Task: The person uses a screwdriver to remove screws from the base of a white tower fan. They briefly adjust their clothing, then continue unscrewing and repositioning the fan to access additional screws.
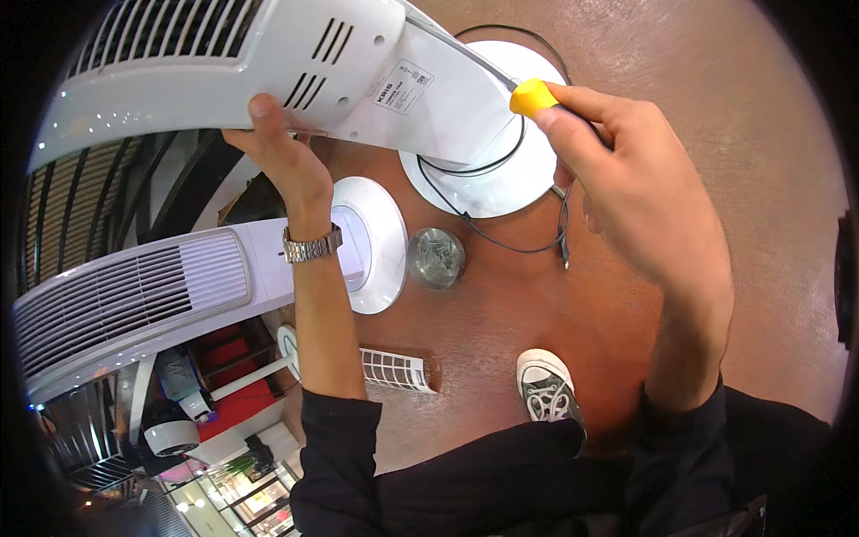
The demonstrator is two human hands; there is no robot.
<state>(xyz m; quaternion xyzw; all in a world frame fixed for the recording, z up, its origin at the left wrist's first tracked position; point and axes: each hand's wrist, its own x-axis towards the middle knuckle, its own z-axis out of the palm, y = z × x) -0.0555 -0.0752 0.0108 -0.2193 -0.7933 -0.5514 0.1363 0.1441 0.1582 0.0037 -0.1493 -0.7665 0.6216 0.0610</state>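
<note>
A white tower fan point(358, 80) with slotted vents and a printed label on its casing stands on a round white base point(528, 179). My left hand point(288, 166) grips the edge of that casing, thumb on the face and the other fingers mostly hidden behind it. In my right hand point(640, 179) is a screwdriver point(534, 97) with a yellow and black handle. Its long shaft runs up along the casing's edge; I cannot tell whether the tip sits in a screw. A black power cord point(514, 246) loops around the base, with its end on the floor under my right hand.
A second white tower fan point(134, 300) stands at the left behind my left forearm. Between the bases sits a clear round dish point(436, 259) holding small metal pieces. A white grille piece point(394, 370) lies on the brown floor point(483, 313), and my shoe point(548, 389) is nearby.
</note>
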